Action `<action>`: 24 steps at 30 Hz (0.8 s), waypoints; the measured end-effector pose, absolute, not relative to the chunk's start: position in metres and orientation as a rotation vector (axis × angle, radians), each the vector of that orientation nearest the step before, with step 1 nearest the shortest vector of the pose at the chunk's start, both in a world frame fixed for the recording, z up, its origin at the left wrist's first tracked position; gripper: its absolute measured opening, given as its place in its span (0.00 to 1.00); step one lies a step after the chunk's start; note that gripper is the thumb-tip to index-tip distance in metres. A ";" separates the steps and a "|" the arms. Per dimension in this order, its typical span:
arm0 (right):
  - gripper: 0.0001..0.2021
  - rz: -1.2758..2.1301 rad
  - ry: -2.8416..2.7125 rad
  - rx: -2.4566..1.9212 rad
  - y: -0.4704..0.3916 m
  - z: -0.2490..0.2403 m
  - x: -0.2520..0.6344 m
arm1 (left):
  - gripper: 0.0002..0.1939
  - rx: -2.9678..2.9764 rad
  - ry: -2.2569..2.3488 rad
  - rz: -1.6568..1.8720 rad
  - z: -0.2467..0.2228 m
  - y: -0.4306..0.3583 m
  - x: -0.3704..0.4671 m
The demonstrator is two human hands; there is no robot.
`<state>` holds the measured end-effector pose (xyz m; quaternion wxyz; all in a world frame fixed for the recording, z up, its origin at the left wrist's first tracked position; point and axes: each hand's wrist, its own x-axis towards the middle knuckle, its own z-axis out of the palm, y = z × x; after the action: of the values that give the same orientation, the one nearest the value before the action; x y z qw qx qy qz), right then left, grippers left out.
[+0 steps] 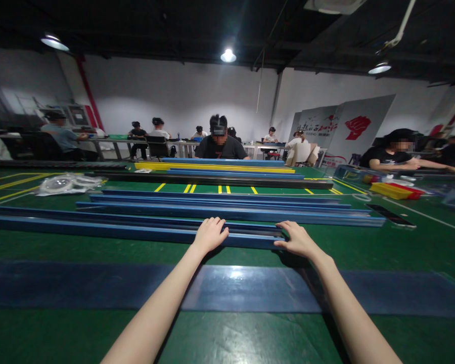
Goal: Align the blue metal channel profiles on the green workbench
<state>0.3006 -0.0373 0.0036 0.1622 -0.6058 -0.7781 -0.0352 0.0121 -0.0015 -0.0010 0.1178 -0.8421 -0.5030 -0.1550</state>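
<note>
A long blue channel-shaped profile [136,235] lies across the green table, running off to the left. My left hand [211,235] is laid over it near its right part, fingers over the far side and thumb on the near edge. At the profile's right end, my right hand [298,239] grips it, the thumb at the near wall and fingers at the far one. Closer to me, a flat, glossy clear strip [250,288] stretches across the table beneath my forearms.
Beyond lie more blue profiles [231,211], a black profile [220,179] and a yellow profile [212,167]. A phone [392,216] is at right, near a yellow tray [390,190]. Bagged white rolls [66,184] sit left. A person [220,144] faces me across the table.
</note>
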 end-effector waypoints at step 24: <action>0.32 -0.136 -2.218 -1.845 -0.060 0.007 0.279 | 0.17 -2.405 -1.466 -0.501 -0.004 -0.017 0.014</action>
<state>0.2786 -0.0597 0.0073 0.1264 -0.6337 -0.7618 -0.0466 0.0139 -0.0173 -0.0037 0.1401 -0.8324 -0.5074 -0.1734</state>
